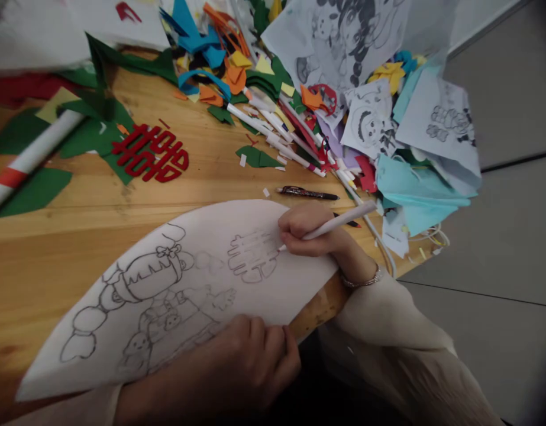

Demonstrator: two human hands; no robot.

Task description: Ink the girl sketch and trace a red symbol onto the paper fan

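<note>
A large white sheet of paper (202, 220) with a curved far edge lies on the wooden table, bearing pencil-like line drawings of a figure. My right hand (310, 228) is closed round a white felt-tip pen (341, 220), its reddish tip touching the paper beside an outlined character-like shape (252, 254). At the paper's near edge, my left hand (255, 361) has its fingers curled over the sheet; its thumb is hidden. A red cut-out (152, 152) of similar shape lies beyond the paper. A dark patterned pen (308, 193) rests just past my right hand.
Several markers (277, 139) and colourful scraps (210, 53) are heaped at the back. Printed drawings (370, 121) and a light-blue piece (419, 189) lie at the right, near the table's edge. A white tube with a red band (31, 160) is at left, beside green pieces (33, 192).
</note>
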